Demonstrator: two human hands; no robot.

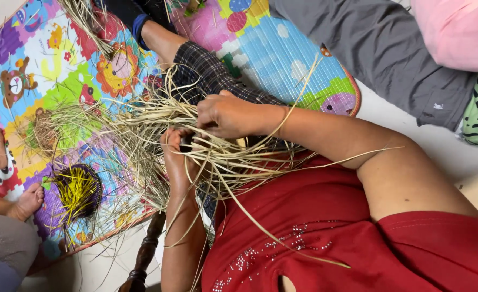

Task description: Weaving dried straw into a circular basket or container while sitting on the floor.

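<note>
left hand (178,154) fingers clamped on pale straw strands (158,121) | right hand (225,114) fingers clamped on same strands | colourful puzzle mat (60,48) on floor, left

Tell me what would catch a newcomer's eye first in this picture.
At the centre, both hands, the right hand above and the left hand below, grip a tangled bundle of pale straw strands. Beneath lies a bright cartoon-printed play mat, with a dark woven piece stuck with yellow strands at lower left.

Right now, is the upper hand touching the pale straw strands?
Touching. The head view shows the right hand closed over the pale straw strands, with strands running under its fingers and across the wrist.
</note>
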